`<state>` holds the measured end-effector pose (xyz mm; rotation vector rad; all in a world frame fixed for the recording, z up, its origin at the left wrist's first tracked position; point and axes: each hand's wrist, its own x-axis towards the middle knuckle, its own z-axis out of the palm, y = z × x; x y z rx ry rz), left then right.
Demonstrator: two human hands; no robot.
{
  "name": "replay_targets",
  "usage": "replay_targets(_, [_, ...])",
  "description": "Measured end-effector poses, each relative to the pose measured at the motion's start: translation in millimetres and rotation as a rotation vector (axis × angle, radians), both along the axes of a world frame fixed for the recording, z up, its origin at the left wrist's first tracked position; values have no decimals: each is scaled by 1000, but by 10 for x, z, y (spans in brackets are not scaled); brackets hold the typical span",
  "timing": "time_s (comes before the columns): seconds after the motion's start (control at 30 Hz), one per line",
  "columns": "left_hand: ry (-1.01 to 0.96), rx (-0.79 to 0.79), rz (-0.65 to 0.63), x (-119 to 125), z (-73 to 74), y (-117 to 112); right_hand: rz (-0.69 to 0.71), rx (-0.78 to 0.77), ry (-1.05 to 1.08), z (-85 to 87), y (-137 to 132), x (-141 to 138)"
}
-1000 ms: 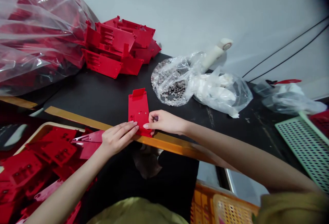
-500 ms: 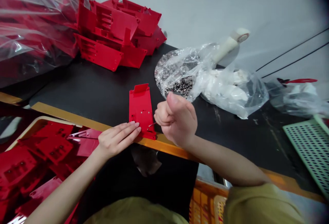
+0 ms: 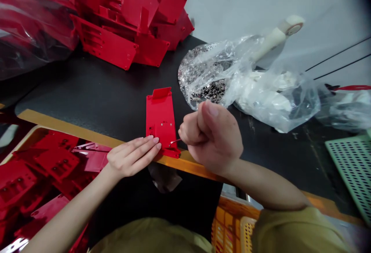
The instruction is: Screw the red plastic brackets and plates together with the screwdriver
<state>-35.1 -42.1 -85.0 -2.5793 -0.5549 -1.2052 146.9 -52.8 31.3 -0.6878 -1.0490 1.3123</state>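
A red plastic panel (image 3: 160, 115) lies on the black tabletop at its front edge, a raised flap at its far end. My left hand (image 3: 135, 153) rests with fingers stretched out, the fingertips on the panel's near left part. My right hand (image 3: 213, 135) is closed in a fist, thumb on top, just right of the panel. Out of that fist sticks a thin stick with a small pale tip (image 3: 173, 142). The tip is over the panel's near right corner, beside a small hole; whether it touches is unclear. Most of the stick is hidden in my fingers.
Red panels (image 3: 127, 24) are piled at the back left beside a clear bag (image 3: 31, 24) of red parts. A plastic bag of small metal pieces (image 3: 213, 90) and a bag of white items (image 3: 275, 94) lie right. A crate of red panels (image 3: 55, 160) stands left; a green basket (image 3: 350, 164) right.
The view has shifted a little closer. My right hand has moved slightly right with the stick, its tip still over the panel's near right corner. My left hand keeps its place on the panel.
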Motion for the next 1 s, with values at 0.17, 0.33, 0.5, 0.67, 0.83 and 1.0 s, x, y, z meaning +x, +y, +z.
replay_targets(0.17, [4, -13, 15, -5, 6, -22, 19, 26, 7, -13, 0, -8])
replay_targets(0.33, [11, -13, 14, -5, 13, -17, 11, 42, 13, -45, 6, -25])
replay_targets(0.5, [11, -5, 13, 3, 19, -11, 26, 20, -7, 16, -7, -13])
replay_targets(0.67, [7, -6, -2, 5, 20, -5, 16, -22, -24, 15, -18, -19])
replay_targets(0.83, [4, 3, 1, -2, 12, -8, 7, -57, -36, 17, -24, -50])
replay_targets(1.0, [-4, -11, 10, 8, 27, -14, 18, -28, -32, 38, -35, -66])
